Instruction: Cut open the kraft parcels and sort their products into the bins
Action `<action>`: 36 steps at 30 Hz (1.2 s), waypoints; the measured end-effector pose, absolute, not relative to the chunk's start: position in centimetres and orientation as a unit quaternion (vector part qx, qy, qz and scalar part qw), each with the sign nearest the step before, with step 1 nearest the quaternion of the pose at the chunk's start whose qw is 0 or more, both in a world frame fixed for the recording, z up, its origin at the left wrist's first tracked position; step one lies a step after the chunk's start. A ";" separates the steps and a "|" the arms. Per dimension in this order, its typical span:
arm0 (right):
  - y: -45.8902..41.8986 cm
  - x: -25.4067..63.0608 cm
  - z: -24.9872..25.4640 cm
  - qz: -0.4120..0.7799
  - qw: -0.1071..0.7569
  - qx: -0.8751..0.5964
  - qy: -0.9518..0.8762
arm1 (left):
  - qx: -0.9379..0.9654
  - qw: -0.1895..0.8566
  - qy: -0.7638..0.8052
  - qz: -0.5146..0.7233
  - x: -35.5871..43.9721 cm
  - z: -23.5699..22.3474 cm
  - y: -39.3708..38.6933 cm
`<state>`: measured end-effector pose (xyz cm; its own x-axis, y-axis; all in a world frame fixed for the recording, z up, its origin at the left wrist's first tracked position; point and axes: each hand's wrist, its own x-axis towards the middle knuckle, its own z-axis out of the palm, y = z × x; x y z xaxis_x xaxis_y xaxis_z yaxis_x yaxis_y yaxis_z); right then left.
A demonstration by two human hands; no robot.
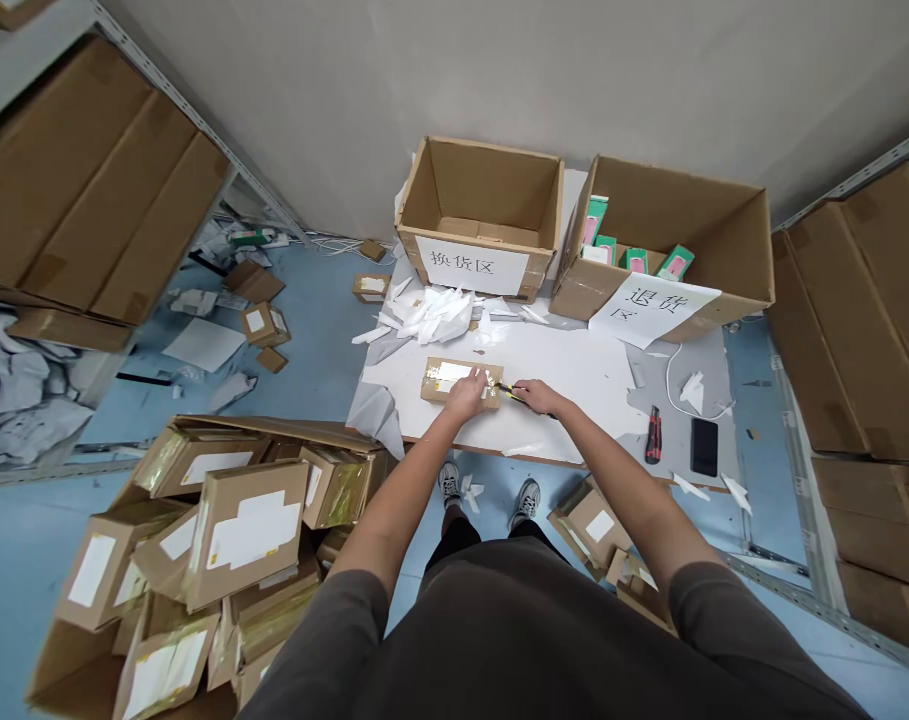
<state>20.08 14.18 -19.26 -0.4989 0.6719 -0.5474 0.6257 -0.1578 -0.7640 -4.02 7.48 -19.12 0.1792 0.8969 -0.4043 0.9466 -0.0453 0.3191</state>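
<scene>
Dark shirt [529,640], carton [439,381] under left hand [466,394], cutter [508,390] in right hand [538,396] beside it

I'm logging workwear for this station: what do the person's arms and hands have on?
Dark grey short sleeves end above the elbows; both forearms are uncovered. The left hand and right hand are gloveless, with no watch visible. Rings can't be made out.
</scene>
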 end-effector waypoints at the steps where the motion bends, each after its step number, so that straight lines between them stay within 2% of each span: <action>1: 14.0 20.2 -19.4 0.602 0.012 -0.501 -0.622 | 0.721 0.265 0.639 -0.046 -4.0 -19.1 7.5; 5: 13.3 20.5 -19.7 0.668 -0.013 -0.485 -0.564 | 0.723 0.265 0.636 -0.047 -4.0 -19.0 7.5; 9: 12.6 20.5 -19.7 0.687 0.009 -0.479 -0.546 | 0.723 0.261 0.637 -0.059 -3.9 -18.7 7.5; 28: 12.2 19.5 -19.2 0.685 0.000 -0.488 -0.541 | 0.722 0.271 0.633 -0.065 -4.1 -18.2 7.3; 36: 11.8 18.9 -19.5 0.669 0.052 -0.514 -0.534 | 0.740 0.267 0.616 -0.044 -4.8 -19.2 7.0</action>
<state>18.92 11.78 -19.54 -0.4655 0.6194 -0.6322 0.4791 -0.4243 -0.7684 -4.78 7.04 -19.22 0.2370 0.8880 -0.3940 0.9348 -0.0980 0.3414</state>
